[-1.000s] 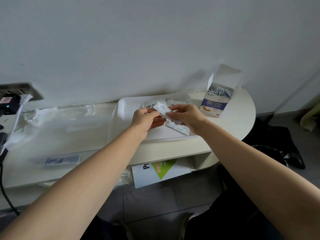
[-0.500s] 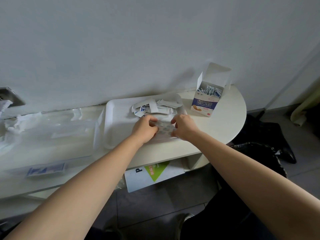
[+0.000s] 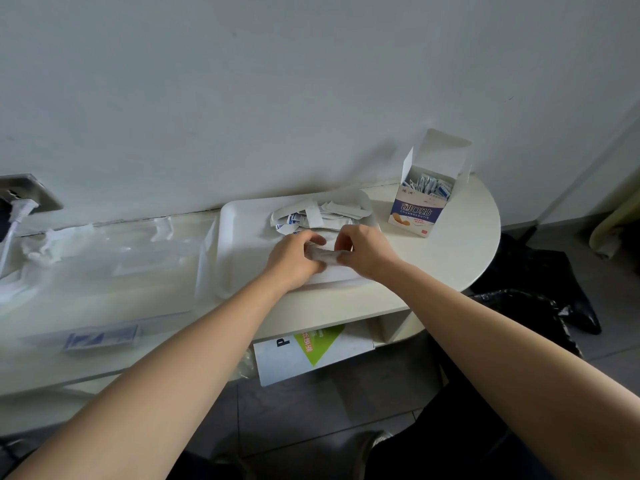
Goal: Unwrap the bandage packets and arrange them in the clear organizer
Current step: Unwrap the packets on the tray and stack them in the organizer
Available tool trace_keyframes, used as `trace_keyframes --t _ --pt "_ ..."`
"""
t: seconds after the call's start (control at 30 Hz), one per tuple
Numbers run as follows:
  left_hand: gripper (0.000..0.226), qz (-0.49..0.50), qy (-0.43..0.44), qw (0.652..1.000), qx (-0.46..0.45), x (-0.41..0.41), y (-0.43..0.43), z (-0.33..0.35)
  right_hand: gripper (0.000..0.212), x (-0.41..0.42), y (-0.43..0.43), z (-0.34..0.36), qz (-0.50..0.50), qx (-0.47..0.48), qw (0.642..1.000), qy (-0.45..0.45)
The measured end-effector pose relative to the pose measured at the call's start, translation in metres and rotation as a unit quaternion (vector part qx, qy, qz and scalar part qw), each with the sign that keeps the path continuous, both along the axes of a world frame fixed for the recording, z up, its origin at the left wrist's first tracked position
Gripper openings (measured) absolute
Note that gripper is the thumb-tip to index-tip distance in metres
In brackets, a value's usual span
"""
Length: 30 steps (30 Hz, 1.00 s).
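Bandage packet [image 3: 323,255], small, pale, seemingly crumpled, pinched between both hands [image 3: 294,259] [image 3: 363,252]

I see a plain pale grey wall [image 3: 311,81] in dim, flat light. A cream desk [image 3: 450,258] with a rounded right end stands against it. The shelf [image 3: 382,329] under it holds a white booklet [image 3: 346,356] with a green patch. Steel socket [image 3: 33,190] on the wall at left, white plug [image 3: 20,207] in it. Floor [image 3: 311,410] is dark grey tile. A black bag [image 3: 530,271] lies right of the desk.
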<state>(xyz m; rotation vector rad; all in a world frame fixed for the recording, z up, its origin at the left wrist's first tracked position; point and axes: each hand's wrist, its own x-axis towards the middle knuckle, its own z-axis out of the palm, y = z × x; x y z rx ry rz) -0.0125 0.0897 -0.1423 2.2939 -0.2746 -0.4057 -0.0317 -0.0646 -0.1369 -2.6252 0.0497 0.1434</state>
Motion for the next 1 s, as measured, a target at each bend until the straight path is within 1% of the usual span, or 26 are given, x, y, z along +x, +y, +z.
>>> trace_keyframes --t 0.07,0.13,0.2,0.27,0.3,0.4,0.47,0.53,0.63,0.7,0.83,0.93,1.0 --pt "0.026 0.016 -0.032 0.999 0.013 -0.001 0.005 0.003 0.012 0.002 0.008 0.001 0.020 0.005 1.000 -0.019" --pt "0.018 0.038 -0.056 0.997 0.026 -0.002 0.010 0.004 0.016 0.002 0.014 -0.001 0.039 -0.013 0.999 -0.028" --pt "0.017 0.053 -0.066 0.996 0.034 -0.004 0.016 0.002 0.028 0.002 0.011 -0.004 0.037 -0.050 0.998 -0.019" --pt "0.018 0.062 -0.066 0.995 0.037 -0.005 0.022 -0.002 0.038 -0.001 0.004 -0.007 0.016 -0.071 0.997 0.024" --pt "0.020 0.065 -0.064 0.995 0.039 -0.005 0.024 -0.004 0.039 -0.002 0.000 -0.007 0.006 -0.067 0.997 0.046" --pt "0.023 0.064 -0.051 0.996 0.037 -0.005 0.026 -0.010 0.031 -0.002 -0.001 -0.009 0.002 -0.025 0.997 0.070" --pt "0.024 0.051 -0.038 0.998 0.028 -0.006 0.021 -0.010 0.026 -0.001 0.005 -0.009 0.001 0.035 0.996 0.078" --pt "0.024 0.038 -0.035 0.998 0.023 -0.006 0.017 -0.009 0.026 0.001 0.010 -0.009 -0.005 0.086 0.993 0.082" --pt "0.024 0.044 -0.041 0.998 0.027 -0.006 0.018 -0.011 0.024 0.001 0.011 -0.009 -0.011 0.101 0.992 0.076" --pt "0.023 0.055 -0.044 0.997 0.033 -0.006 0.021 -0.015 0.018 0.000 0.009 -0.012 -0.018 0.102 0.992 0.077" --pt "0.022 0.041 -0.019 0.998 0.038 -0.006 0.022 -0.017 0.010 -0.003 0.008 -0.015 -0.026 0.107 0.991 0.078" --pt "0.019 0.030 -0.022 0.999 0.033 -0.006 0.024 -0.015 0.012 -0.004 0.007 -0.013 -0.039 0.129 0.988 0.070" --pt "0.014 0.035 -0.036 0.998 0.026 -0.005 0.026 -0.011 0.012 -0.003 0.005 -0.008 -0.046 0.166 0.983 0.060"
